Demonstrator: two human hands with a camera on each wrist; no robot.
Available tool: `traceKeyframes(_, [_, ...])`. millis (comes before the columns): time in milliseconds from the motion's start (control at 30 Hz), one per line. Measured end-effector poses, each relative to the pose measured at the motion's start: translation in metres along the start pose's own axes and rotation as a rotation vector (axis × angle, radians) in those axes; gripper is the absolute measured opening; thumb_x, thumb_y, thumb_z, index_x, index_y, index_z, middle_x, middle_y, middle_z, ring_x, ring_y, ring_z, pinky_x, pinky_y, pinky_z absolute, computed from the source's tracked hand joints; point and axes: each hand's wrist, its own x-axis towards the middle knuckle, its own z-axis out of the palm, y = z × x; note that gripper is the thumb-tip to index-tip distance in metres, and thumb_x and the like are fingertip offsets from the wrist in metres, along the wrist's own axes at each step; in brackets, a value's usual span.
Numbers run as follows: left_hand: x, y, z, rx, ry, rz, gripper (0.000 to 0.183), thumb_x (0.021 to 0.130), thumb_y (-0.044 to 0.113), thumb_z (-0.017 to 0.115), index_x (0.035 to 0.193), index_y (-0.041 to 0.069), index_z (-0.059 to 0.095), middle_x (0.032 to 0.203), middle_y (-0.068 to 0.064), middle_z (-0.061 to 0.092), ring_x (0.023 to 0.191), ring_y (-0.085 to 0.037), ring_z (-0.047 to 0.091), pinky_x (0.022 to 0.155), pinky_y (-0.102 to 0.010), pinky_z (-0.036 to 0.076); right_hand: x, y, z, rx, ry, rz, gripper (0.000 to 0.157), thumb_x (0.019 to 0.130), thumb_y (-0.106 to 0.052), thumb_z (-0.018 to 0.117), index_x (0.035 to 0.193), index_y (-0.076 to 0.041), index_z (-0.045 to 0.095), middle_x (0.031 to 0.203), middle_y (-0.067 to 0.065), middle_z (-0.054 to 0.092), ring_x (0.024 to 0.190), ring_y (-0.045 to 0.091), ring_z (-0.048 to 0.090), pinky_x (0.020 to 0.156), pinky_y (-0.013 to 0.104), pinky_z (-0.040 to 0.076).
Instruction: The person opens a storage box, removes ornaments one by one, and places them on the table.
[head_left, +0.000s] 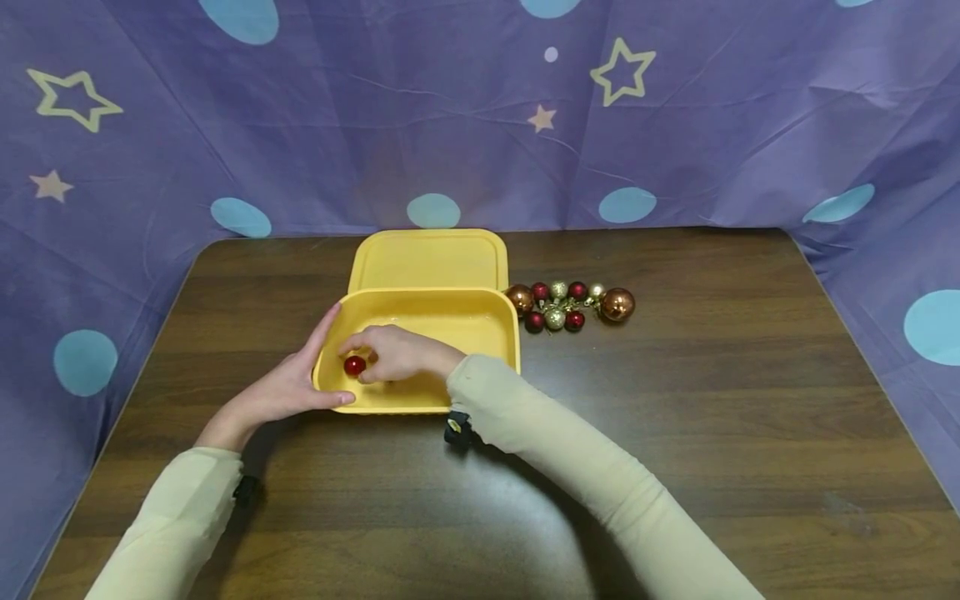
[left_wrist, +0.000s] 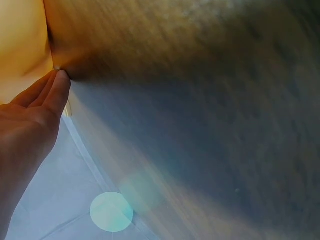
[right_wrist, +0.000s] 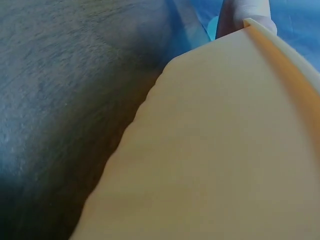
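Note:
A yellow box (head_left: 427, 409) with its top uncovered stands on the table. My left hand (head_left: 288, 385) grips its left end, the thumb over the front rim and the fingers along the outer side wall. In the left wrist view those fingers (left_wrist: 57, 95) lie straight against the wall near the tabletop. Inside the box, toward its left end, my right hand (head_left: 397, 352) holds a shiny red ball ornament (head_left: 355, 366) between thumb and fingers. Only the front wall (right_wrist: 200, 140) and part of my left hand (right_wrist: 245, 12) show in the right wrist view; my right hand is hidden there.
A yellow lid (head_left: 431, 260) lies behind the box. Right of the box are several small red and gold ornaments (head_left: 555, 319), with a larger copper ball (head_left: 617, 305) at their right end and another copper ball (head_left: 519, 298) near the box rim. A purple curtain (head_left: 465, 108) hangs behind the table.

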Motion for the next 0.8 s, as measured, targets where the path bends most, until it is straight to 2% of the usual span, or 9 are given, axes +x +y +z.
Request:
traceKeyframes(133, [0.0,0.001,0.0,-0.005,0.002,-0.005,0.119,0.08,0.019,0.08,0.153,0.034,-0.012,0.158,-0.021,0.006,0.134,-0.04,0.026,0.102,-0.06,0.026,0.003,0.001,0.003,0.071,0.002,0.015,0.041,0.091,-0.007,0.065,0.131,-0.006,0.059,0.115,0.005,0.061,0.059,0.009,0.055,0.06,0.019,0.046])
traceKeyframes(367, [-0.002,0.001,0.0,0.001,0.005,-0.01,0.119,0.081,0.019,0.08,0.154,0.033,-0.013,0.158,-0.022,0.007,0.13,-0.041,0.031,0.101,-0.062,0.027,0.002,0.0,0.004,0.121,0.023,0.019,0.028,0.088,-0.002,0.067,0.116,-0.002,0.062,0.101,0.006,0.062,0.064,0.01,0.055,0.06,0.019,0.047])
traceKeyframes(567, [-0.001,-0.001,0.0,0.027,0.016,-0.01,0.12,0.08,0.021,0.081,0.154,0.032,-0.012,0.158,-0.021,0.009,0.124,-0.038,0.038,0.1,-0.058,0.03,0.001,0.001,0.001,0.145,0.092,0.053,0.019,0.088,-0.001,0.066,0.104,-0.007,0.06,0.099,0.003,0.062,0.069,0.011,0.058,0.063,0.018,0.047])
traceKeyframes(633, [-0.001,-0.001,0.0,0.031,0.015,-0.014,0.119,0.08,0.021,0.081,0.154,0.032,-0.012,0.158,-0.021,0.01,0.123,-0.036,0.039,0.1,-0.054,0.031,-0.001,0.002,0.0,0.118,0.106,0.038,0.018,0.089,-0.001,0.066,0.104,-0.008,0.059,0.101,0.003,0.062,0.072,0.011,0.058,0.067,0.017,0.046])
traceKeyframes(700, [-0.001,0.0,0.0,0.028,0.012,-0.018,0.119,0.08,0.021,0.081,0.154,0.032,-0.012,0.158,-0.02,0.01,0.122,-0.034,0.041,0.1,-0.045,0.034,-0.004,0.002,-0.002,0.079,0.118,0.023,0.019,0.09,-0.003,0.065,0.107,-0.008,0.058,0.105,0.003,0.063,0.081,0.011,0.058,0.074,0.017,0.044])
traceKeyframes(800, [-0.002,0.001,-0.001,0.016,0.01,-0.02,0.118,0.081,0.021,0.08,0.154,0.032,-0.012,0.157,-0.02,0.011,0.119,-0.033,0.043,0.096,-0.027,0.036,-0.01,0.005,-0.006,0.03,0.134,0.002,0.024,0.091,-0.005,0.065,0.113,-0.007,0.058,0.112,0.004,0.064,0.094,0.012,0.058,0.084,0.018,0.041])
